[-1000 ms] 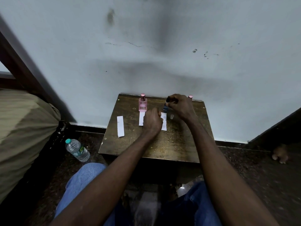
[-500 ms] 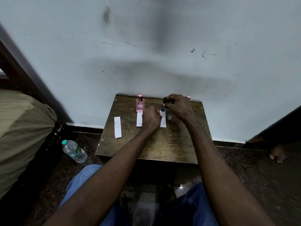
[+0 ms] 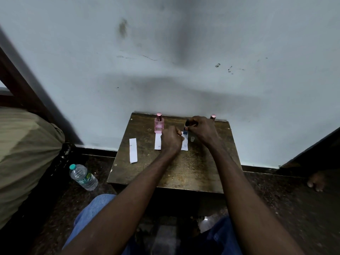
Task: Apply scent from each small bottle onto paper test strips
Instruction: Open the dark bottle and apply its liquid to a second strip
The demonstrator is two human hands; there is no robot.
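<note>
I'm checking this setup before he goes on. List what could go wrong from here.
1. The small clear cap stands loose beside the right hand; a wrist move could knock it off the table.
2. The blue bottle is worked right over a paper strip; a slip could soak it.
3. The pink bottle stands close to the left hand and might tip.

- Bare left hand [image 3: 171, 139] and bare right hand [image 3: 201, 128]: no rings, watch or bands visible.
- Forearms behind the hands: unsleeved.
- Faded blue denim jeans [image 3: 92, 212]: on both legs, below the forearms.
</note>
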